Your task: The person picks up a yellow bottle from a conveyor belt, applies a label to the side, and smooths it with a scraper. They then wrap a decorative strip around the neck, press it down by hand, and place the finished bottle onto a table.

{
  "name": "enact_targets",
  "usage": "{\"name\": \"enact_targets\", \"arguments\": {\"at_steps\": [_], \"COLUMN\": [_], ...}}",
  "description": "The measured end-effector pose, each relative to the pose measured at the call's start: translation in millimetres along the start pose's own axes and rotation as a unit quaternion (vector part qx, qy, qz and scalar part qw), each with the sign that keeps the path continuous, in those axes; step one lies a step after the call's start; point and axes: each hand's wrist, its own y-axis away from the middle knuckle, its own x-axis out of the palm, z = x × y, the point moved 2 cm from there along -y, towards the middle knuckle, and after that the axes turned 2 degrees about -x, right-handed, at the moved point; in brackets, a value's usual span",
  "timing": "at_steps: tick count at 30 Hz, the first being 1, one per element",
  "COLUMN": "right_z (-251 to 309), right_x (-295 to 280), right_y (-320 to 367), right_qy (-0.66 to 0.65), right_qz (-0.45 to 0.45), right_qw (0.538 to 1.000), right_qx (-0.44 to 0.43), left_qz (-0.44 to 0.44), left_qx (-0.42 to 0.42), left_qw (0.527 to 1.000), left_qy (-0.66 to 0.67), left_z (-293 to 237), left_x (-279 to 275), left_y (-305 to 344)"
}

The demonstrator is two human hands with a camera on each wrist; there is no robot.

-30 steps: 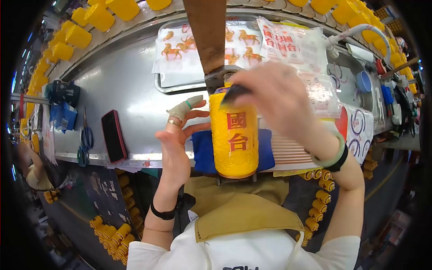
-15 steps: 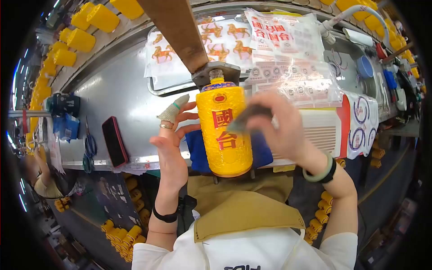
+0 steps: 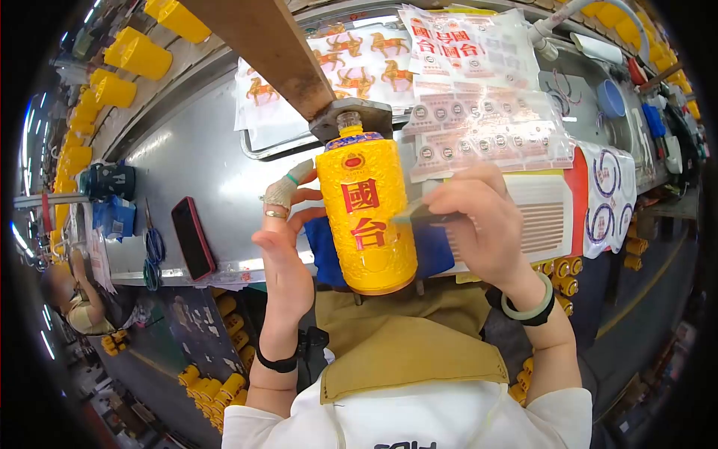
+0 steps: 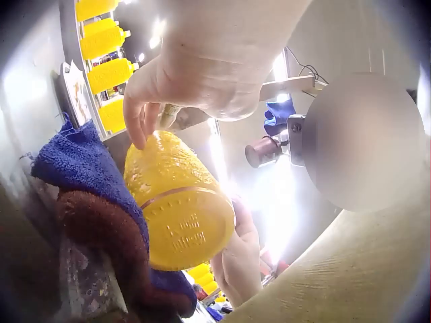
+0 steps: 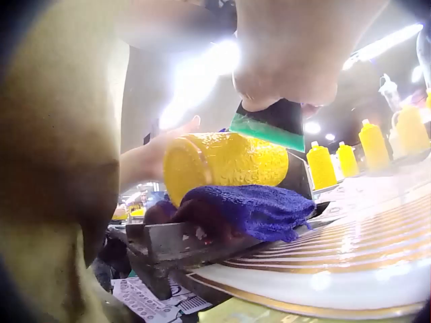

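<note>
a yellow bottle (image 3: 366, 217) with red characters lies at the centre of the head view on a blue towel (image 3: 436, 252). its neck points to 12 o'clock, into a metal bracket (image 3: 351, 120). at the bottle's 9 o'clock, the left hand (image 3: 284, 254) rests spread, nearly straight fingers against the bottle's side, with one fingertip in a cloth wrap. at its 3 o'clock, the right hand (image 3: 482, 224) pinches a dark scraper (image 3: 422, 215) and holds its edge to the bottle's wall. the right wrist view shows a green strip along the scraper's edge. on the steel table (image 3: 202, 150), a red-edged phone (image 3: 191, 238) lies farther out at 9 o'clock. label sheets (image 3: 464, 52) are spread at 1 o'clock.
</note>
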Motion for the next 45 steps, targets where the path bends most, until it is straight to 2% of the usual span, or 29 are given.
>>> {"name": "enact_targets", "arguments": {"at_steps": [4, 6, 13, 19, 28, 31, 33, 36, 39, 42, 45], "right_z": [4, 9, 9, 10, 10, 13, 15, 18, 19, 16, 18], "right_x": [-3, -6, -6, -12, -5, -7, -8, -12, -13, -9, -9], "right_y": [-3, -2, -10, -3, -2, 4, 8, 11, 5, 2, 7], "right_qy": [0.023, 0.032, 0.062, 0.070, 0.043, 0.058, 0.049, 0.066, 0.077, 0.084, 0.058], "right_qz": [0.001, 0.031, 0.015, 0.037, 0.005, 0.029, 0.044, 0.063, 0.047, 0.025, 0.039], "right_qw": [1.000, 0.999, 0.997, 0.996, 0.999, 0.998, 0.998, 0.995, 0.994, 0.995, 0.996], "right_qx": [-0.019, -0.014, -0.043, -0.031, 0.008, 0.007, 0.001, -0.031, -0.055, -0.043, -0.048], "left_qz": [-0.002, -0.005, -0.002, 0.001, 0.000, -0.007, 0.020, 0.002, 0.000, -0.004, -0.007], "left_qx": [-0.005, -0.005, -0.008, -0.010, -0.007, -0.010, 0.029, -0.013, -0.005, -0.008, -0.012], "left_qw": [1.000, 1.000, 1.000, 1.000, 1.000, 0.999, 0.999, 0.999, 0.999, 0.999, 0.999], "left_qy": [0.001, 0.007, 0.011, 0.011, 0.030, 0.043, 0.031, 0.035, 0.037, 0.047, 0.039], "left_z": [1, 0, 1, 1, 3, 5, 5, 5, 6, 8, 4], "left_x": [-1, 0, -1, -1, -1, -2, -4, -2, -2, -2, 0], "left_y": [0, 1, 0, 1, 1, 3, 3, 3, 2, 2, 3]}}
